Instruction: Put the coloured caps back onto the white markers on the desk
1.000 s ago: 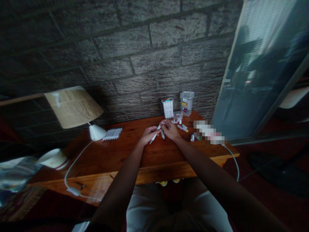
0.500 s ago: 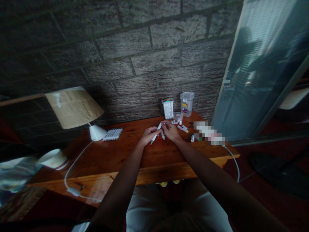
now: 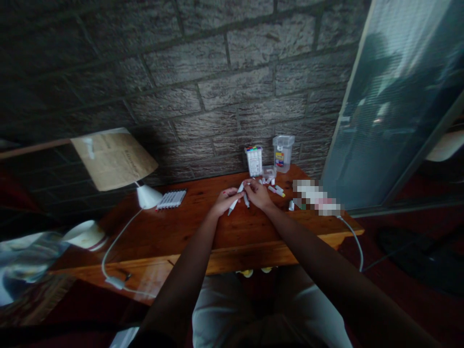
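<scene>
Closest to the front edge of the wooden tabletop [image 3: 213, 237], the tapered end of a white marker [image 3: 233, 205] is pointed near left. Its long axis is slanted from there to the far right, so the other end is aimed at the right hand [image 3: 257, 195]. The barrel is grasped by the left hand [image 3: 224, 201], thumb laid across it; the far end is met by curled right fingers, but whether it's pinched there can't be told, kinda dark. So the tapered end is nearer the left hand, the other end the right. Just right of the barrel, a dark-tipped marker [image 3: 247, 200] is poked out from under the right fingers, tip to the near right; gripped or not, hard to say. Farther right, loose pieces [image 3: 277, 191] are scattered, and at the back a filled marker case [image 3: 254, 162] is stood beside a clear container [image 3: 284, 155].
</scene>
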A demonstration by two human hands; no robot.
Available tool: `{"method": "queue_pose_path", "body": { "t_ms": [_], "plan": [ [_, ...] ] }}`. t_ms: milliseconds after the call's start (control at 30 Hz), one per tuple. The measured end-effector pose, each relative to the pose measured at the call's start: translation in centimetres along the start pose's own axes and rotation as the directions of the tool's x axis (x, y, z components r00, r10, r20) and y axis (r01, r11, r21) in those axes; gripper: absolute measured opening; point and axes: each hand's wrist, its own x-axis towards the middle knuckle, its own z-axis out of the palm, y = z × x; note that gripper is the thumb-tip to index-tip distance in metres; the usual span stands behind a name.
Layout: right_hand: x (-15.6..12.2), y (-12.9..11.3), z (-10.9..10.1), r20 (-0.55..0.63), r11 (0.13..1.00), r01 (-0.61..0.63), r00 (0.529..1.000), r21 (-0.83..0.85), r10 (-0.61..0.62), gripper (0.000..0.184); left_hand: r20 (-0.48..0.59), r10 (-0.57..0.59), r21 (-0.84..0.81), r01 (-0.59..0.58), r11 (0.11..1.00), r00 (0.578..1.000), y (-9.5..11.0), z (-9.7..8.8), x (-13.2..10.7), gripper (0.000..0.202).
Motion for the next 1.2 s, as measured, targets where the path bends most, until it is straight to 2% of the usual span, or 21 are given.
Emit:
{"method": "queue_pose_path", "body": {
  "t_ms": [300,633,933,1200],
  "plan": [
    [-0.10,-0.43,-0.28,0.031,0.999,0.014,0.999,-0.031,-0.013,0.040,-0.008,-0.015,-0.072,0.015,0.997,1.000,-0.12,0.26,0.14,0.051],
    [-0.08,-0.35,-0.18,0.006,0.999,0.018,1.000,-0.048,-0.017,0.037,-0.023,-0.020,-0.084,0.018,0.996,1.000,0.19,0.34,0.04,0.051],
    [-0.19,-0.67,-0.39,0.034,0.998,0.003,0.999,-0.066,-0.001,0.041,-0.023,-0.013,-0.103,0.011,0.995,1.000,0.17,0.31,0.04,0.052],
    [-0.20,-0.57,0.02,-0.026,0.998,0.032,0.999,-0.062,-0.034,0.037,-0.012,0.006,-0.096,-0.007,0.995,1.000,0.59,0.29,-0.11,0.055]
  ]
}}
